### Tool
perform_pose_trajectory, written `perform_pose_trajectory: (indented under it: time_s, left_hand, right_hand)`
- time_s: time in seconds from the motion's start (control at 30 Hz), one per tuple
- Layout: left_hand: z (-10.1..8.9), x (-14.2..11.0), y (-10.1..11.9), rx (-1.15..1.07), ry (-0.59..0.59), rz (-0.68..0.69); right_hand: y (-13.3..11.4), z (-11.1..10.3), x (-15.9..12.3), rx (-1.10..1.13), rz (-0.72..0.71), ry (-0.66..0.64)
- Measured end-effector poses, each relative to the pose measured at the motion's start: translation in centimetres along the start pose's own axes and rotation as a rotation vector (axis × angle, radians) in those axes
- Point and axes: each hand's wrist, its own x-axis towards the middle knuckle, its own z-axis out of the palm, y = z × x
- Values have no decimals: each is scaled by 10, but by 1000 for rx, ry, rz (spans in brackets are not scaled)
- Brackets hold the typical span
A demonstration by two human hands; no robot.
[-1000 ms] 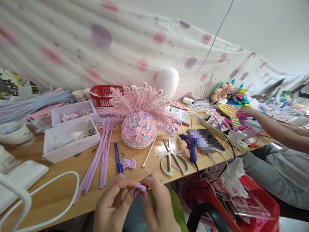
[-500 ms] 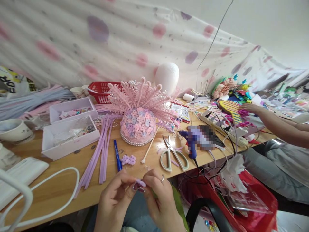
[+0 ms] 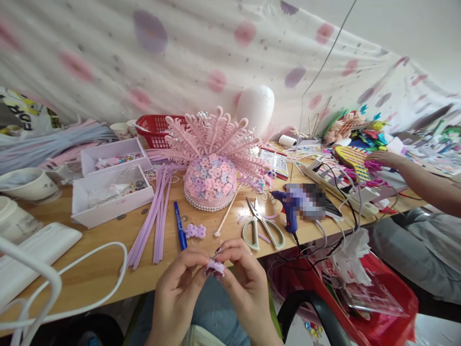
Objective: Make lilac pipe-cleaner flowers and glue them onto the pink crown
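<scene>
Between the fingertips of my left hand (image 3: 182, 283) and my right hand (image 3: 243, 281) is a small piece of curled lilac pipe cleaner (image 3: 215, 266); both hands pinch it just past the table's front edge. My fingers cover part of it. Beyond them on the table lie two joined lilac pipe-cleaner flowers (image 3: 195, 231), a blue marker (image 3: 180, 226) and a thin stick with a blob at its end (image 3: 226, 214). Scissors (image 3: 261, 226) rest partly open to the right. Farther back stands a flower-covered dome (image 3: 210, 181) with pink feather-like plumes (image 3: 218, 132) and a pearl rim.
Lilac pipe cleaners (image 3: 153, 216) and white boxes of beads (image 3: 111, 194) lie left. A white cable (image 3: 118, 283) loops at the front left. A blue glue gun (image 3: 290, 211) and a power strip (image 3: 338, 187) are right. Another person's hand (image 3: 383, 158) touches a yellow striped piece (image 3: 351, 161).
My fingers have shifted around the lilac piece, and my right index finger has lifted over its top. More of the fuzzy curl shows now. The view has shifted slightly.
</scene>
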Motion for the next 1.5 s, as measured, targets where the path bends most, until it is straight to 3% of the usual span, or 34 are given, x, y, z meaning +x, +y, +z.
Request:
perform_pose_trajectory:
  time_s: [0.23,0.33,0.5,0.7,0.77,0.87,0.97,1.03,1.13,1.23,1.37,1.5]
  left_hand:
    - [12,-5,0,-71,113,-222]
    - [11,-3,0,-2,124,-90]
    - [0,-5,1,236,78,277]
    - [-6,-7,0,300,68,329]
    - [-6,-6,0,317,80,301]
    - [-11,-1,1,371,178,170]
    - [-26,6,4,350,323,-33]
    - [-40,11,4,341,357,-119]
    - [-60,16,-2,538,325,-151]
    - [-74,20,-13,893,299,-30]
    - [-87,26,-25,1330,277,83]
    - [-93,30,-24,1414,210,-25]
  right_hand:
    - [6,9,1,119,119,152]
    - [8,8,0,44,71,202]
    - [6,-1,-1,-150,-165,86]
    - [5,-1,-2,-145,-210,29]
    - [5,-1,0,-126,-194,-2]
    - [10,-5,11,-149,-33,-16]
    - [18,-10,30,-224,159,-5]
    - [23,-10,45,-320,209,-24]
    - [27,-8,63,-522,227,-80]
    - [26,-10,72,-680,200,-64]
    - [19,-26,64,-709,178,121]
    - [10,-39,46,-677,177,313]
